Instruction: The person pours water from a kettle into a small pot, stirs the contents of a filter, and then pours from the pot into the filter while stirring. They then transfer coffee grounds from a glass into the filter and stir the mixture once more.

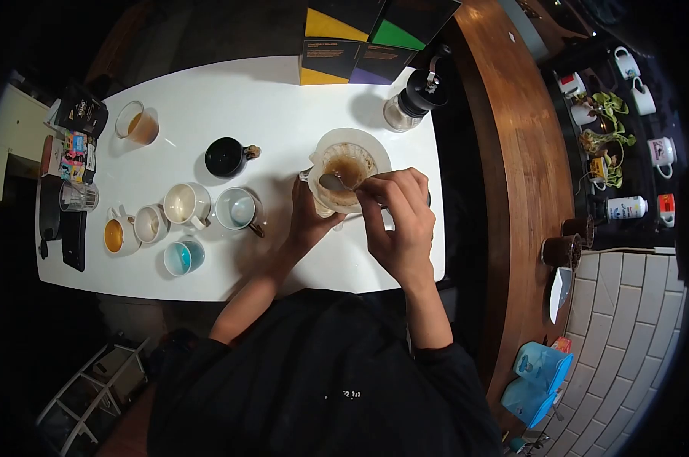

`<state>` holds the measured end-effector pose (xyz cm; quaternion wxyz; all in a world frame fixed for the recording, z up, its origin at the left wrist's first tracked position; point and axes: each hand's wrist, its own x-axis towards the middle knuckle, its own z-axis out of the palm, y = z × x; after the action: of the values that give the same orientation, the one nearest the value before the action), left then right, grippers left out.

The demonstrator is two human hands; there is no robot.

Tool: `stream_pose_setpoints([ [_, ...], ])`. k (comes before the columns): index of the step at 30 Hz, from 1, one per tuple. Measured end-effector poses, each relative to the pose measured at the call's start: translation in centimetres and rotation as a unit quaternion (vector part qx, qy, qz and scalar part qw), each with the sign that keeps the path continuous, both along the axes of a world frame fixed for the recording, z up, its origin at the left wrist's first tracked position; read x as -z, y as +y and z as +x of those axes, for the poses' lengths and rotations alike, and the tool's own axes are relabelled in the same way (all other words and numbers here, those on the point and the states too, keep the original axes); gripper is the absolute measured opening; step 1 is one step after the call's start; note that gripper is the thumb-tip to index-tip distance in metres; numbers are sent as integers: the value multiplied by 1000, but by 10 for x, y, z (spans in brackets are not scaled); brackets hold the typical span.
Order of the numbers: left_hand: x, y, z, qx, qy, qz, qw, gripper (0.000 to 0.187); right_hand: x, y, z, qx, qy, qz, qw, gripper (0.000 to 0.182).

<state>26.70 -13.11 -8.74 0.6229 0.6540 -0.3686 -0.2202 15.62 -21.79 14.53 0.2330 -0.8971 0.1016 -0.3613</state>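
I see my right hand point(398, 221) over the pour-over dripper point(350, 169), its fingers point(375, 190) pinched together on the handle of a spoon point(334, 181). My left hand point(308, 221) wraps the vessel under the dripper from the near-left side, fingers closed around it, though the far side of that grip is hidden. The dripper sits on the white desk point(230, 99), right of centre and just beside a hand coffee grinder point(417, 99).

My worry is the paper filter point(360, 148): wet, brown with grounds, and the spoon bowl is right against it. I judge a push too deep or too far sideways could tear the paper or tip the dripper off its base, spilling slurry over the desk. The left-hand hold looks like the only thing steadying the stack.

The spoon's long axis runs roughly left to right, the bowl pointing left into the dripper's near-left edge, the handle running back under my right fingers.

The cups point(186, 204) stand well apart to the left, the coffee boxes point(352, 57) at the far edge.
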Motion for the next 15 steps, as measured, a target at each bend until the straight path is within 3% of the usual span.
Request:
stream_pose_setpoints([
  [12, -23, 0, -5, -66, -100, -29, 992, 82, 17, -16, 1, 34, 22, -8, 999, 12],
  [15, -23, -4, -3, -48, -58, -40, 996, 78, 22, -24, -2, 22, 92, -32, 995, 14],
])
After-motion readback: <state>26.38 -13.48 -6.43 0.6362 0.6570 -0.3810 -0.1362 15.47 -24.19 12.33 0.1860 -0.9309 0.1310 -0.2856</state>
